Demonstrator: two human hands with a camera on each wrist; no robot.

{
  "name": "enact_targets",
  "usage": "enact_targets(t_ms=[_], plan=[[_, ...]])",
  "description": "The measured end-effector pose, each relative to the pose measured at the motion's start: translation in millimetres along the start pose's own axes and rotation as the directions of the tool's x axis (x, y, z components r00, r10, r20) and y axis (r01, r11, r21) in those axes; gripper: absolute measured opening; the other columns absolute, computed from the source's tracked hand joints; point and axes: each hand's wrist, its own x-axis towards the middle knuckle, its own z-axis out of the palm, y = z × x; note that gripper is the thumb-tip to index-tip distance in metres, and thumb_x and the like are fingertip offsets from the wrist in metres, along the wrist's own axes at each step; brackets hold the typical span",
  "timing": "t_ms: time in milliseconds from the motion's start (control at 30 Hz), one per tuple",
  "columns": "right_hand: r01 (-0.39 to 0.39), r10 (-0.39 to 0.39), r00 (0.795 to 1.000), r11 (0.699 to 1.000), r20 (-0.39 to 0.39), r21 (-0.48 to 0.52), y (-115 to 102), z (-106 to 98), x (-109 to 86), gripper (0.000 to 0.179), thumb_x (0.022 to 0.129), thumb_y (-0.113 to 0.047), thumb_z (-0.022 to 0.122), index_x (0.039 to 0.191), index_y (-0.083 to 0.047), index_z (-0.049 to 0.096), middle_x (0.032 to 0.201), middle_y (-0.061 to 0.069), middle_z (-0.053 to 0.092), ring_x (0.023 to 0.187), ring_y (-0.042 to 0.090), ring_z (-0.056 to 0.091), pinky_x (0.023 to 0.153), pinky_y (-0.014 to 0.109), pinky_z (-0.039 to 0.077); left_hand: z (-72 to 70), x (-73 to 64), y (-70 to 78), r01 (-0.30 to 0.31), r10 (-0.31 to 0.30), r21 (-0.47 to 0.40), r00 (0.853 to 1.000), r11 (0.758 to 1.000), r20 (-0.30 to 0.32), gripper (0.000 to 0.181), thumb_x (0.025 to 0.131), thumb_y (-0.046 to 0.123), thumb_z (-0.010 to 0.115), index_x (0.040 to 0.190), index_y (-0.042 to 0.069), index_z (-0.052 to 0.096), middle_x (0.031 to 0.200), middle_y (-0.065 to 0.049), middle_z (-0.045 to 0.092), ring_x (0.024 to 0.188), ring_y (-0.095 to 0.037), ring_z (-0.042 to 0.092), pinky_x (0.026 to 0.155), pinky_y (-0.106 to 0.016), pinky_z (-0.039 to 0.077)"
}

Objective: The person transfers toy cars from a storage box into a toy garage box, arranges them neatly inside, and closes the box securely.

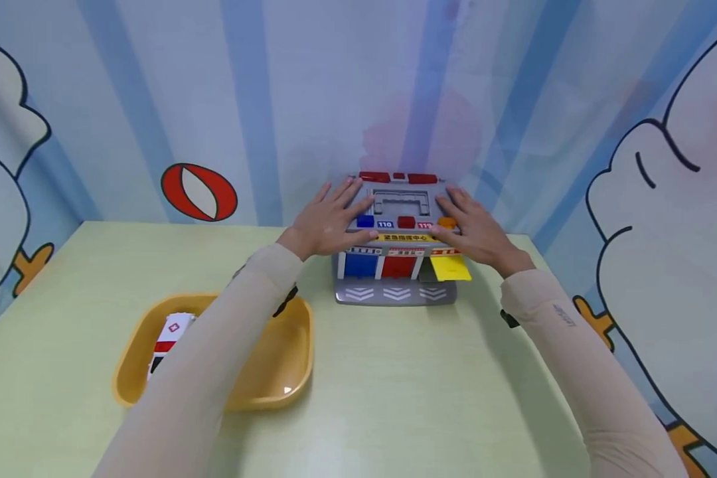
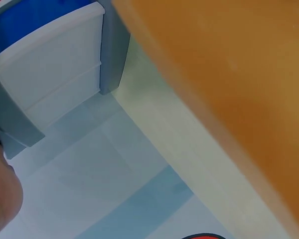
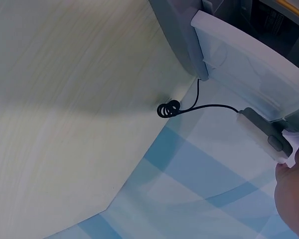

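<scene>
1. Toy station (image 1: pixel 399 238) is seen upright at the back of the pale table (image 1: pixel 394 385), near the striped backdrop (image 1: pixel 311 99).
2. Left hand (image 1: pixel 334 222) is laid on the left part of the roof; its fingers are spread and released, the thumb reaching along the front edge beside the blue button (image 1: pixel 365 221).
3. Right hand (image 1: pixel 475 232) is laid on the right part, fingers extended and likewise released, beside the orange button (image 1: pixel 447 222). The red button (image 1: pixel 405 222) is left uncovered between the hands.
4. Blue door (image 1: pixel 361 265) and red door (image 1: pixel 398 266) are lowered; the yellow door (image 1: pixel 451 268) is swung outward, a dark bay exposed beneath.
5. In the right wrist view, a handset (image 3: pixel 266 134) on a coiled black cord (image 3: pixel 168 108) is noted at the station's side, just beside the hand; whether it is touched cannot be told, the hand being mostly cut off there.
6. Orange tray (image 1: pixel 281 362) is placed nearer, to the left; a white toy with a red band (image 1: pixel 172 335) is held within, partly hidden by the left sleeve (image 1: pixel 215 352).
</scene>
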Motion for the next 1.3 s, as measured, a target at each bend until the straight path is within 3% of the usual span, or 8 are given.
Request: enact_targets(t_ms=[433, 667, 867, 1033, 1300], plan=[[0.018, -0.019, 1.0, 1.0, -0.019, -0.012, 0, 5, 1.6, 0.088, 0.095, -0.067, 0.045, 0.161, -0.017, 0.017, 0.171, 0.008, 0.003, 0.157, 0.033, 0.0, 0.125, 0.058, 0.008, 1.0, -4.0, -0.9, -0.004, 0.003, -0.048, 1.0, 0.999, -0.013, 0.081, 0.094, 0.072, 0.032, 0.161, 0.029, 0.016, 0.17, -0.006, 0.001, 0.158, -0.026, -0.004, 0.126, -0.051, -0.006], [0.028, -0.028, 0.999, 1.0, -0.021, -0.004, 0, 5, 0.8, 0.086, 0.096, -0.065, 0.046, 0.161, -0.016, 0.018, 0.17, 0.009, 0.003, 0.157, 0.034, 0.0, 0.125, 0.06, 0.01, -5.1, -13.1, 1.0, -0.013, 0.015, -0.048, 0.999, 0.999, 0.037, 0.081, 0.097, 0.068, 0.031, 0.161, 0.023, 0.013, 0.17, -0.006, 0.0, 0.158, -0.026, -0.004, 0.126, -0.05, -0.006], [0.016, -0.016, 0.999, 1.0, -0.029, -0.017, 2, 5, 1.5, 0.084, 0.096, -0.063, 0.046, 0.161, -0.017, 0.017, 0.171, 0.008, 0.003, 0.157, 0.033, 0.001, 0.124, 0.061, 0.011, -16.1, -26.0, 5.5, -0.01, 0.015, -0.052, 0.993, 0.999, 0.115, 0.083, 0.099, 0.065, 0.033, 0.161, 0.013, 0.014, 0.17, -0.006, 0.003, 0.158, -0.026, -0.003, 0.127, -0.05, -0.005], [0.009, -0.009, 1.0, 1.0, -0.018, -0.008, 4, 5, 0.1, 0.085, 0.096, -0.064, 0.045, 0.161, -0.017, 0.016, 0.171, 0.007, 0.002, 0.157, 0.034, -0.001, 0.124, 0.06, 0.009, -22.9, -40.0, 6.8, -0.023, 0.036, -0.076, 0.984, 0.997, 0.175, 0.087, 0.097, 0.066, 0.038, 0.161, 0.013, 0.015, 0.17, -0.006, 0.006, 0.158, -0.026, -0.004, 0.127, -0.05, -0.001], [0.032, -0.032, 0.999, 0.999, -0.037, 0.006, 3, 4, 1.0, 0.086, 0.095, -0.066, 0.045, 0.161, -0.016, 0.018, 0.17, 0.01, 0.005, 0.157, 0.034, 0.001, 0.125, 0.058, 0.009, -27.1, -60.3, 2.3, -0.06, 0.081, -0.114, 0.979, 0.992, 0.186, 0.09, 0.094, 0.067, 0.044, 0.161, 0.015, 0.015, 0.17, -0.008, 0.009, 0.158, -0.028, 0.0, 0.126, -0.054, 0.003]])
